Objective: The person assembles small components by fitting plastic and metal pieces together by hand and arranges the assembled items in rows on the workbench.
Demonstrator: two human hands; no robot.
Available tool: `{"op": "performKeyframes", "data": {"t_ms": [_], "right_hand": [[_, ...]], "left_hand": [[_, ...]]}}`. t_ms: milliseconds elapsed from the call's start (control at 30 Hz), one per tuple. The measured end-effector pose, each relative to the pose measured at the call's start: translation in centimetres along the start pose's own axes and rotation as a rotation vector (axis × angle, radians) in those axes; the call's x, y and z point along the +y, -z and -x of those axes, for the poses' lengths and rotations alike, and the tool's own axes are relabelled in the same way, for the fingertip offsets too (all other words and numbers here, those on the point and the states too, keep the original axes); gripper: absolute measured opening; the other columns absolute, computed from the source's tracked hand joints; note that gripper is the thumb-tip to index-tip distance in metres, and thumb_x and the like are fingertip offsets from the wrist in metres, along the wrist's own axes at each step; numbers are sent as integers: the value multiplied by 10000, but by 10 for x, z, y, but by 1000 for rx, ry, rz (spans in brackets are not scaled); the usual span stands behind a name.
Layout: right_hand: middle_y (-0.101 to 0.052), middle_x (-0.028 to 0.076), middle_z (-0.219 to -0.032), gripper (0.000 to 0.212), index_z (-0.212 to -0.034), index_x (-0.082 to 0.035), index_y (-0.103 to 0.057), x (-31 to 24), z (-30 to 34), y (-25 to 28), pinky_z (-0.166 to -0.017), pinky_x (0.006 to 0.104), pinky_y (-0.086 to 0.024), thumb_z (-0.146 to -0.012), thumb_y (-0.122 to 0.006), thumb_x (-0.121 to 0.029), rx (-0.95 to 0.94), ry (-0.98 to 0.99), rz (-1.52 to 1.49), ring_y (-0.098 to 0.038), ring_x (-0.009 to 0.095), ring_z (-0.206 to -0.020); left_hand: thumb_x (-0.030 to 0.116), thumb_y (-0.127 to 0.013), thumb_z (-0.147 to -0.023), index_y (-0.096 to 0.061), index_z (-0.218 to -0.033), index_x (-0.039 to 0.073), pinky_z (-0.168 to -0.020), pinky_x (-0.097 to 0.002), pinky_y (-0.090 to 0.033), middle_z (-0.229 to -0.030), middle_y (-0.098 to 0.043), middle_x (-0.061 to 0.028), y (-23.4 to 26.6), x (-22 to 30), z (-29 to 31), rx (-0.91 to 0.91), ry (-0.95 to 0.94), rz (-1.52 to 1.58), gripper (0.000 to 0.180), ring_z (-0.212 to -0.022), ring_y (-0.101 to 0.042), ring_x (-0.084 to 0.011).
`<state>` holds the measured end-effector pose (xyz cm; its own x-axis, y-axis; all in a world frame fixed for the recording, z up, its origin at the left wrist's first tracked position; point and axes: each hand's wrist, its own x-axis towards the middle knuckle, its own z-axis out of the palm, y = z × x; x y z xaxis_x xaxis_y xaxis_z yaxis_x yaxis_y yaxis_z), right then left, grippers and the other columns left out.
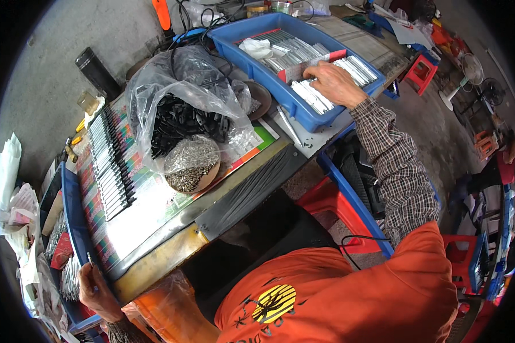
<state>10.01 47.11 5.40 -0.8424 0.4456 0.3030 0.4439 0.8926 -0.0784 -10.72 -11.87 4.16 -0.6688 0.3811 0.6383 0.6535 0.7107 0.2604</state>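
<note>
My right hand (336, 84) reaches into the blue tray (303, 117), fingers curled down at a bundle of slim silver-white strips (313, 97); what sits between the fingertips is hidden. Low at the table's left corner, my left hand (99, 292) is closed round a thin piece, of which only a small pale tip (89, 258) pokes out. Between the hands, a row of slim silver pieces with black ends (107, 166) lies side by side on the printed table cover. A clear plastic bag (140, 108) holds black plastic parts (177, 123). In front of it, a round dish holds small metal parts (184, 177).
A red-and-white divider (294, 70) splits the tray. Behind the row stands a black cylinder (97, 73). Black cables (203, 34) run along the back. A blue bin (74, 200) with metal pieces stands left of the table. Red stools (422, 74) and fans (469, 71) are at right.
</note>
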Motion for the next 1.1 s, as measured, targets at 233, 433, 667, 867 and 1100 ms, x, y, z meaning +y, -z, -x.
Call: {"op": "performKeyframes", "data": {"t_ms": [233, 433, 667, 867, 1100], "right_hand": [[-602, 87, -817, 251, -1050, -50, -612, 4, -3, -4, -735, 405, -474, -809, -631, -119, 75, 28, -101, -593, 245, -758], [-569, 74, -723, 264, -1030, -58, -599, 1, -7, -1, -657, 379, -451, -779, -663, -108, 73, 35, -158, -566, 221, -686], [-487, 66, -642, 295, -1027, -41, -582, -1, -2, 6, -596, 385, -407, -754, -679, -99, 11, -59, -281, -493, 213, -598], [-643, 178, -784, 202, -799, -11, -633, 16, 2, -2, -661, 428, -462, -719, -683, -189, 36, -128, -165, -619, 351, -758], [-581, 71, -713, 158, -838, 40, -614, -57, 41, 45, -570, 284, -414, -832, -671, -107, 340, 10, -453, -536, 130, -611]], "left_hand": [[-37, -599, -871, -626, -961, -23, -623, -247, -471, -822, -643, -59, -13, 38, 7, -82, 24, 167, 95, -693, -569, -108], [-63, -591, -848, -608, -960, -19, -607, -241, -471, -776, -627, -62, -25, 60, 18, -173, 165, 387, 121, -660, -606, -105], [-57, -594, -837, -590, -923, -17, -606, -259, -476, -702, -617, -84, -26, 74, 29, -171, 140, 424, 95, -627, -623, -131], [-10, -549, -897, -575, -941, -29, -607, -231, -457, -682, -592, -56, -17, 93, 26, -258, 338, 635, 54, -629, -560, -91], [26, -545, -930, -580, -995, -22, -631, -208, -447, -760, -626, -43, -24, 125, 25, -313, 444, 984, 88, -686, -563, -71]]}}
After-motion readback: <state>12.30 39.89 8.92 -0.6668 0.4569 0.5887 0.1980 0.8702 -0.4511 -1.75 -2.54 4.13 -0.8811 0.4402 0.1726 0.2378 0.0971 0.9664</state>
